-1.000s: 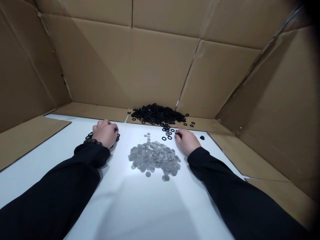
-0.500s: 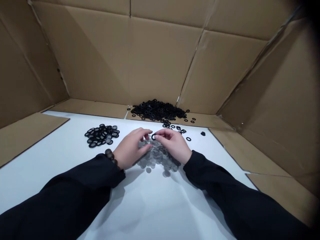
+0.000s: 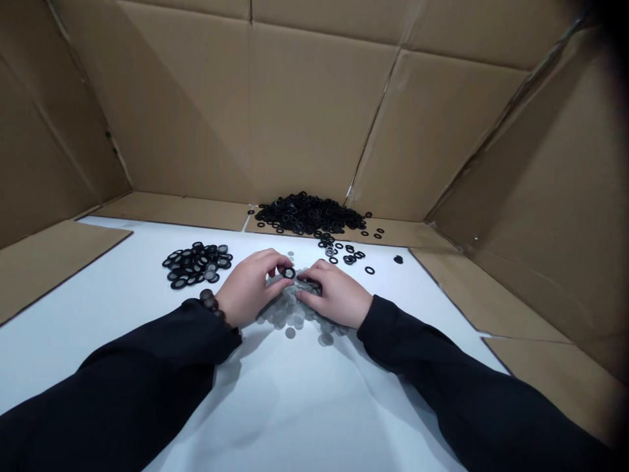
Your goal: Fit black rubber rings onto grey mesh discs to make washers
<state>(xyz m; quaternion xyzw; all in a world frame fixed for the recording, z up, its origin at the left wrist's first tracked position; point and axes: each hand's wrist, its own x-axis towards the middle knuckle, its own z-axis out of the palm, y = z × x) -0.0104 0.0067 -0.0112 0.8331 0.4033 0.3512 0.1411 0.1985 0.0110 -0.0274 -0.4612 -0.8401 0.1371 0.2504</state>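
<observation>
My left hand [image 3: 253, 285] pinches a black ring [image 3: 289, 273] between thumb and fingertips, and a pale surface shows inside the ring. Just to the right, my right hand [image 3: 338, 293] is over the heap of grey translucent discs [image 3: 289, 318], its thumb and fingers apart; I see nothing between them. The discs lie on the white table [image 3: 295, 406], partly hidden under both hands. Left of my left hand is a pile of black rings with grey discs in them [image 3: 196, 265].
At the back, a large heap of black rings [image 3: 309, 213] rests against the cardboard wall [image 3: 304, 118]. Several loose rings [image 3: 369, 270] lie in front of it, and a small black clump [image 3: 398, 259] sits to the right. Cardboard strips [image 3: 63, 262] border the table.
The black ring has passed from my right hand to my left hand. My right hand has let go, its fingers now spread lower over the discs. The view has shifted slightly.
</observation>
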